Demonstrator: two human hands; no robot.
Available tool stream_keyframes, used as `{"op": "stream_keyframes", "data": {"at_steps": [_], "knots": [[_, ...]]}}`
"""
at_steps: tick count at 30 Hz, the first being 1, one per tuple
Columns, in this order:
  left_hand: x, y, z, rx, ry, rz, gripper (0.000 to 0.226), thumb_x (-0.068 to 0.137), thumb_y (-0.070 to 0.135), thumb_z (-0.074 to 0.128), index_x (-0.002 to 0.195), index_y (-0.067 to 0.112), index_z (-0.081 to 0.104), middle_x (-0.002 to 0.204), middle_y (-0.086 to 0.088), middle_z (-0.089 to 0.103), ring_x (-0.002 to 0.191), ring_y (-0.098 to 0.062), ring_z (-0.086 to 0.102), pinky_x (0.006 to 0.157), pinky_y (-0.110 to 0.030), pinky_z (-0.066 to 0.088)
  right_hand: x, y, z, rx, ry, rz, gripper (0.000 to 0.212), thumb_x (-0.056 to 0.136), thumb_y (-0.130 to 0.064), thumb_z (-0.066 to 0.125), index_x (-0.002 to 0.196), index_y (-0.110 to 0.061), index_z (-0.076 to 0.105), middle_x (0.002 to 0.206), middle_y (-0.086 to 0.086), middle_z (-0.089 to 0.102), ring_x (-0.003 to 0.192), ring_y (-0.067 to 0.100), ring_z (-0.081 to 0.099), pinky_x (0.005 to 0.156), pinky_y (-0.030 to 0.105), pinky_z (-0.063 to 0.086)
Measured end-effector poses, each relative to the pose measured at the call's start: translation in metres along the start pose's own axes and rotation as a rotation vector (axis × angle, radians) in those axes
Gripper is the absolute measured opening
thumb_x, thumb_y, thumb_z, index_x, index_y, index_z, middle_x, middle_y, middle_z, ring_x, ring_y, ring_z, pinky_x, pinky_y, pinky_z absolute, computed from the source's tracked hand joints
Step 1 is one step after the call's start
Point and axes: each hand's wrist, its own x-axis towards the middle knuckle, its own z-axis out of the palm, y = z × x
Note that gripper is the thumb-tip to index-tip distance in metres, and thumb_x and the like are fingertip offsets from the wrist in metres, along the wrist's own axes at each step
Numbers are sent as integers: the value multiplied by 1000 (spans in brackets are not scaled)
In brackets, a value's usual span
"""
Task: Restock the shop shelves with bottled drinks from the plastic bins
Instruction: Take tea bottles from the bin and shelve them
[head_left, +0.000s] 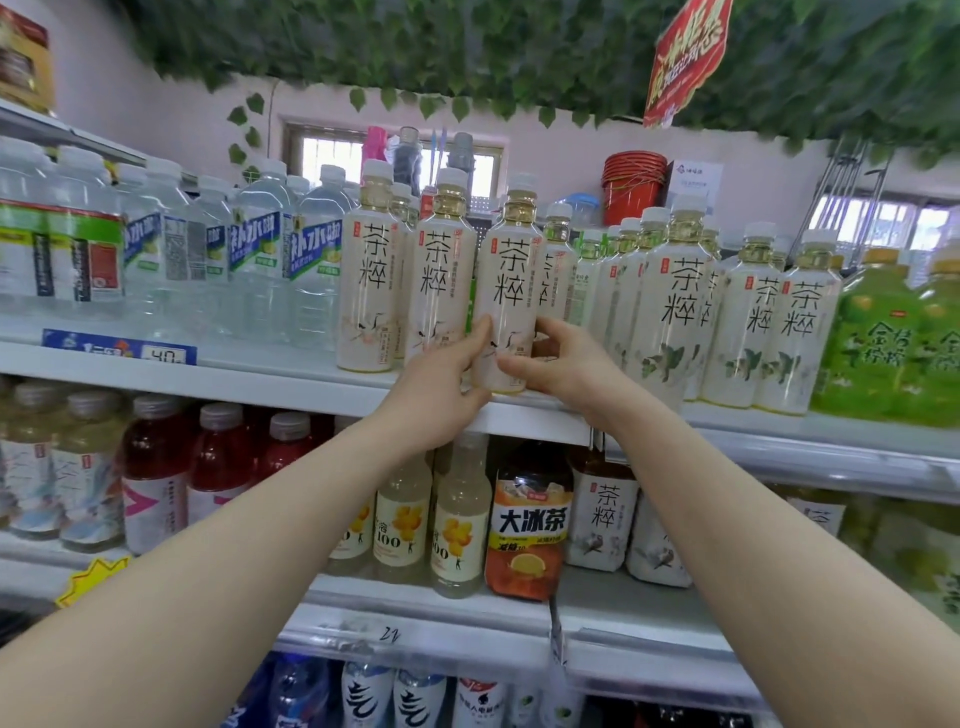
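Tea bottle (508, 280) is stood upright at shelf (260, 382) front edge, axis vert. Lower body is gripped by L hand (441, 382) + R hand (563, 366), fingers curled; both equally near.

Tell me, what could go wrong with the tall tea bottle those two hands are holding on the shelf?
The tea bottle stands right at the front edge of the shelf, gripped only near its base by the left hand and right hand, so it might tip forward and fall when released. It also stands close to the neighbouring tea bottle, and a nudge could topple that one.
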Motion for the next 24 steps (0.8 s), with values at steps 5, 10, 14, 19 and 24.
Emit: {"op": "stream_keyframes", "data": {"at_steps": [5,10,14,19,24], "knots": [[2,-1,2,16,-9,-7,81,93,18,61,156,34,14,154,2,41,144,-20,33,116,-44,34,-1,2,2,-14,21,18,51,87,-22,77,134,-24,58,109,-5,72,103,11,68,100,41,54],[-10,-3,5,-34,89,0,66,93,12,61,152,24,34,148,-5,48,137,-21,43,115,-42,35,-15,-1,3,-203,58,2,51,90,-23,75,138,-22,55,110,-5,69,102,11,64,98,36,51],[-30,7,12,-135,179,59,55,92,6,57,144,24,49,141,-2,53,130,-16,49,112,-39,40,-35,-1,-2,-290,133,-19,61,91,-24,73,146,-17,48,117,1,64,107,16,62,99,33,51],[-62,30,26,-252,168,80,46,93,5,60,137,21,56,132,2,61,119,-7,56,104,-24,45,-81,-1,-12,-300,241,-88,47,92,-17,71,137,-16,58,113,0,66,103,11,64,95,22,51],[-93,50,63,-363,123,38,44,91,8,64,133,21,60,124,6,64,112,-1,58,89,-2,42,-150,17,-24,-364,326,-65,35,94,-20,68,129,-20,63,108,-2,69,97,10,65,89,24,52]]}}
